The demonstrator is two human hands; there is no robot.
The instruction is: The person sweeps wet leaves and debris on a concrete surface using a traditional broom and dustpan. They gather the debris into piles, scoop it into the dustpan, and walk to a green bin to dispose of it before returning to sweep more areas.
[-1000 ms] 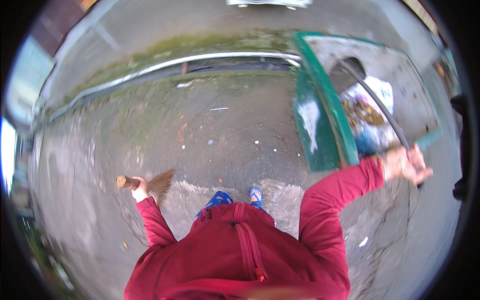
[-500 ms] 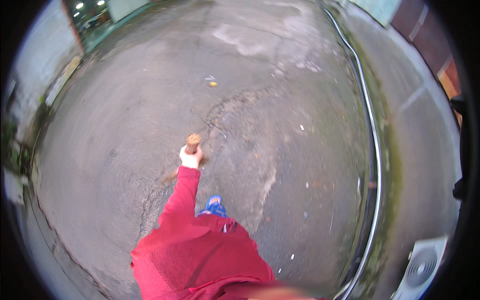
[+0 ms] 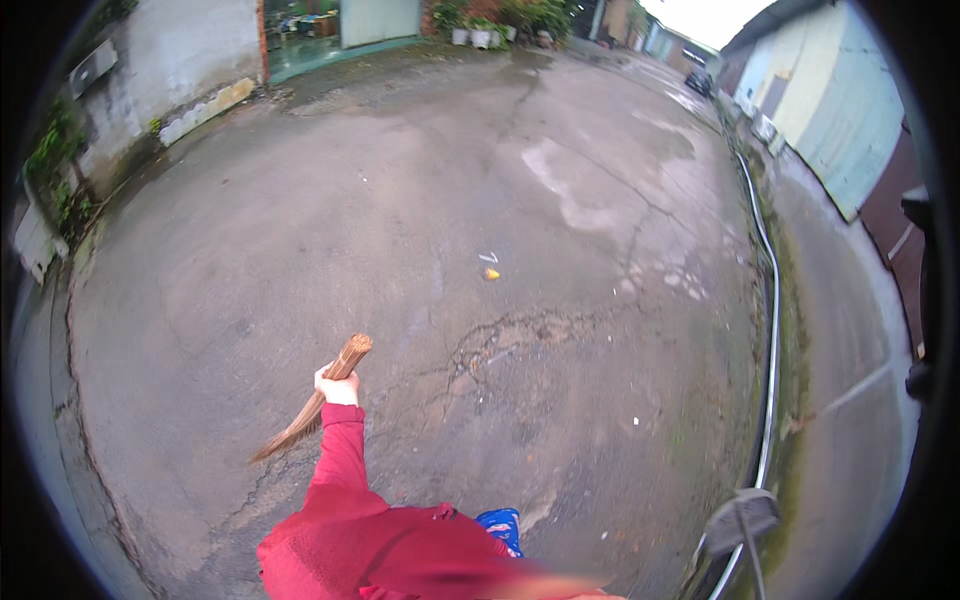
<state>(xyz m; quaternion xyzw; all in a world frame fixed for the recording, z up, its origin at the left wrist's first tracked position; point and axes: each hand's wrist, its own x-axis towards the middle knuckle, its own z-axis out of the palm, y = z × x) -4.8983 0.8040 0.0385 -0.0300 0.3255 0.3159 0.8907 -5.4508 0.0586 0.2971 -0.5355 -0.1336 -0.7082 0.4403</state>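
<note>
place: outdoor yard/lane | cracked concrete ground (image 3: pixel 560 340) | building walls (image 3: pixel 830 110) | roadside pipe (image 3: pixel 770 330)

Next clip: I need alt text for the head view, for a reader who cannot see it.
A person in a red long-sleeved top holds a bundled stick broom in the left hand, bristles slanting down toward cracked, damp concrete ground. The right hand is out of view. A small yellow scrap and a white scrap lie ahead; a pale pipe runs along the right edge.

A short brown stick broom (image 3: pixel 315 400) is gripped near its bundled top end in the left hand (image 3: pixel 338 387), held at a slant above cracked pavement, its splayed bristle end pointed down and to the left.
</note>
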